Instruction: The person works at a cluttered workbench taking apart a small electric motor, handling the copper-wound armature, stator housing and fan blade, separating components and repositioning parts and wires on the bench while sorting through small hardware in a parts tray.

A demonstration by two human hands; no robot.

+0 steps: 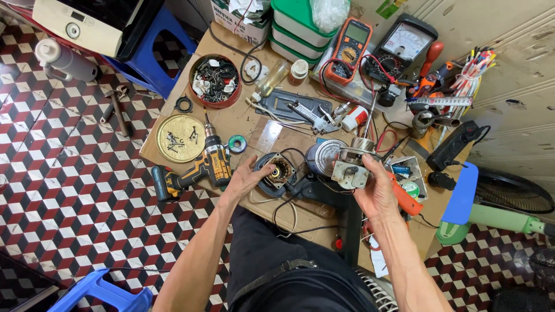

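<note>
My right hand (376, 193) grips a small metal fan motor (351, 167) with a long shaft pointing up, holding it above the low wooden table (243, 118). My left hand (247, 176) is spread open, fingertips at the rim of a round black motor housing (274, 172) with copper windings that lies on the table. A thin wire runs between the housing and the motor. A yellow and black cordless drill (199, 167) lies just left of my left hand.
A silver can (324, 156) stands between the two parts. Behind are a red tin of scraps (215, 81), a gold lid with screws (180, 137), two multimeters (347, 49), green boxes (298, 26), an orange-handled tool (404, 199) and a green fan stand (491, 219).
</note>
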